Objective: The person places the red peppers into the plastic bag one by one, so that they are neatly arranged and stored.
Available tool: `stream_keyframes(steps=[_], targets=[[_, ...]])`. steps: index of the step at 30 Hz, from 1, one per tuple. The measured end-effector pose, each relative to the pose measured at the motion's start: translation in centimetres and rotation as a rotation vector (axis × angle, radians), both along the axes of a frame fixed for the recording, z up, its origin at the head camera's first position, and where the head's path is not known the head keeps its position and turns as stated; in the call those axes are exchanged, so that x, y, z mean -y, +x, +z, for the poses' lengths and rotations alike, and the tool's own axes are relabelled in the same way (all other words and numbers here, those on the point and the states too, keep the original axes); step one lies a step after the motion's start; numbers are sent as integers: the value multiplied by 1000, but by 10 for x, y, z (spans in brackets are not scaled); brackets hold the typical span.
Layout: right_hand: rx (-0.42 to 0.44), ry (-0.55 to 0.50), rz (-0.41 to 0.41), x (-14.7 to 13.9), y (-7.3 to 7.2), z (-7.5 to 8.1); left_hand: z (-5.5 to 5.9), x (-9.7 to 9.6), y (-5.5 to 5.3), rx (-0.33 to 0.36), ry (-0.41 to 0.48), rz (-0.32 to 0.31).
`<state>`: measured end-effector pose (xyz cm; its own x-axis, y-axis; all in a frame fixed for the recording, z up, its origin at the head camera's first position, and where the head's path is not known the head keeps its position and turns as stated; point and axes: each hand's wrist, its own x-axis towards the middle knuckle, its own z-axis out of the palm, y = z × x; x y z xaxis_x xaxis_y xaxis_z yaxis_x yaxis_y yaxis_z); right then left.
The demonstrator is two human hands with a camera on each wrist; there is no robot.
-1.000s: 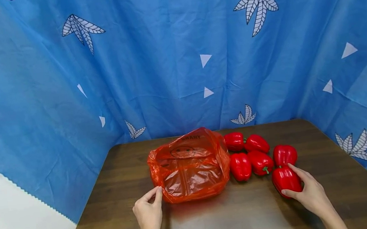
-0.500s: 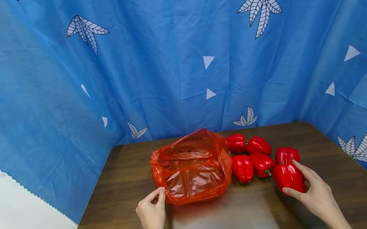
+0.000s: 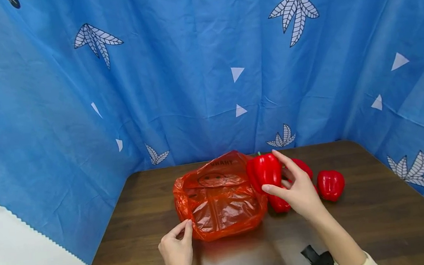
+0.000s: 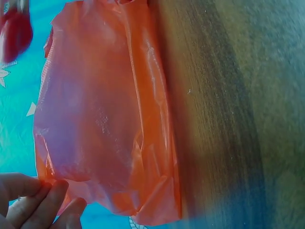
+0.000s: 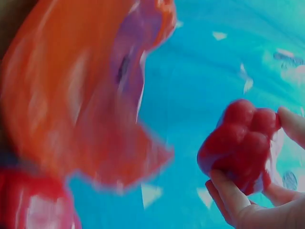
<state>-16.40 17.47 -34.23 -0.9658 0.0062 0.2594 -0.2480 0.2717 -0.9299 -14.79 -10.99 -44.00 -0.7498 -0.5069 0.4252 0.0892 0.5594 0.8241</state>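
Observation:
An orange-red plastic bag (image 3: 222,207) stands with its mouth spread wide on the table. My left hand (image 3: 177,247) pinches the near left part of its rim between thumb and fingertips; the left wrist view shows the same pinch on the bag (image 4: 95,109). Held up in my right hand (image 3: 300,188) is a glossy red bell pepper (image 3: 266,170), at the bag's right edge and above the other peppers. In the right wrist view, fingers and thumb grip this pepper (image 5: 240,143), its lobed end showing. Behind the right hand, more red bell peppers (image 3: 302,166) are partly hidden.
One red bell pepper (image 3: 331,185) lies apart on the right of the wooden table (image 3: 136,223). A blue patterned curtain (image 3: 191,67) hangs behind and at both sides. A black strap piece (image 3: 318,260) sits by the right wrist, near a pale sleeve (image 3: 356,263).
My right hand has lifted the nearest bell pepper off the table and carried it left and up to the bag's right edge. The left hand keeps its pinch on the rim.

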Motion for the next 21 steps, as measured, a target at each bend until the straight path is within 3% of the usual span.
stream_keyframes(steps=[6,11,16,21], targets=[[111,-120,92,67,-39,-9,0,-1,-1,-16,1,1],[226,-77,78,117,-70,-33,-1,-1,-1,-38,3,-6],[321,-66,63,148,-87,-58,-2,-2,0,-33,8,-12],[335,-51,45,171,-98,-80,-3,-3,0,-47,-12,-14]])
